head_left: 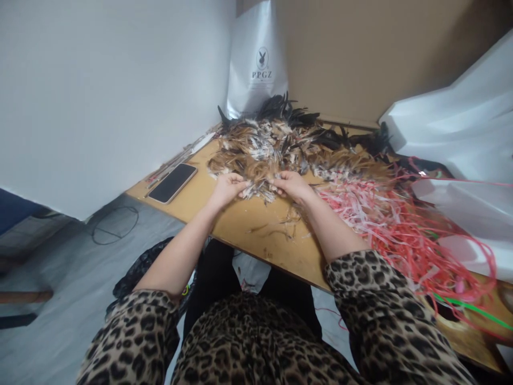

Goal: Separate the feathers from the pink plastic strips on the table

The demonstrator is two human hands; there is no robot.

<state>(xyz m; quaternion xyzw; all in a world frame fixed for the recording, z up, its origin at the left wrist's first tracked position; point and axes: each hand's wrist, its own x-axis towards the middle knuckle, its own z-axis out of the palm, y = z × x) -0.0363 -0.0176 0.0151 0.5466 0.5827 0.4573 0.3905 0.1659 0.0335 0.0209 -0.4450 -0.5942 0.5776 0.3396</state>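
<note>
In front of me on the table lies a heap of brown, white and black feathers (pixel 256 141). At its near edge, a small bunch of feathers (pixel 260 188) with pale ends sits between my hands. My left hand (pixel 229 188) pinches the left side of that bunch between thumb and fingers. From the other side, my right hand (pixel 292 186) is also closed on it with thumb and fingertips. The exact feathers in each pinch are too small to tell apart.
A phone (pixel 173 183) lies on the wooden table (pixel 240 224) at left. Tangled pink and red plastic strips (pixel 401 235) spread along the right. A white printed bag (pixel 258 59) stands behind the heap, by the walls. White sacking (pixel 460 123) hangs at far right.
</note>
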